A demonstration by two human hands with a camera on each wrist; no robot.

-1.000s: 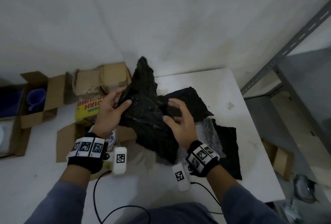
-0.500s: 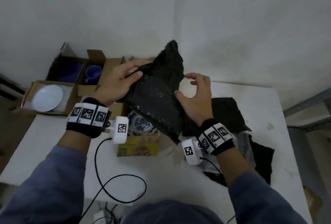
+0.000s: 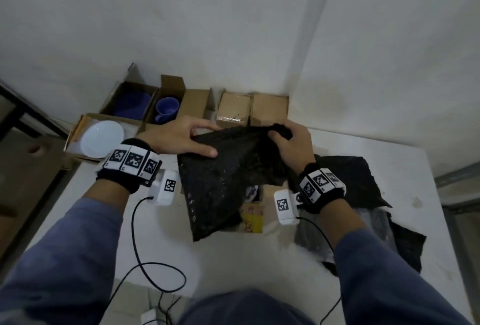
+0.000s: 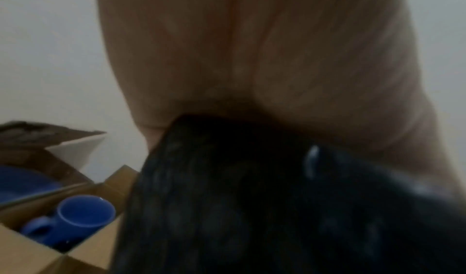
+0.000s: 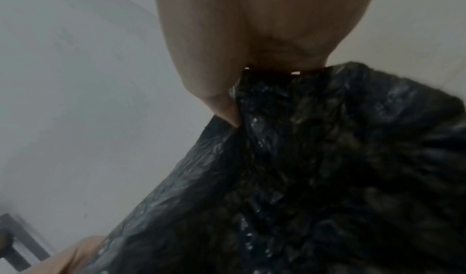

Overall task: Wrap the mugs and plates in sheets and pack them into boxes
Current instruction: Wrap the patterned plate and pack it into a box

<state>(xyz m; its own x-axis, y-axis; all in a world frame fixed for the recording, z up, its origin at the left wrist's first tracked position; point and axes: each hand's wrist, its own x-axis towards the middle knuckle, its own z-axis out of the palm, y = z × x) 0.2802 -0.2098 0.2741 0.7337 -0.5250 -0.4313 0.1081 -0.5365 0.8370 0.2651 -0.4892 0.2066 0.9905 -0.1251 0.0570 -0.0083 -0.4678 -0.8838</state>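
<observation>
Now I see both hands up on one black bubble sheet, held above the white bench. My left hand lies on the sheet's top left edge, thumb flat on the front and fingers bent over the back, so its grip pinches the sheet. My right hand is clenched around a bunched-up bit of the sheet's top right corner. In the right wrist view, the thumb presses into the crinkly black sheet. The sheet hangs down over an open box with a yellow side, and a bit of blue and white shows just inside that box.

Behind the sheet stands a taped shut box. To the left of that box a blue mug sits in an open box, and farther left a white plate lies in another one. More black sheets lie on the bench to the right of the held sheet.
</observation>
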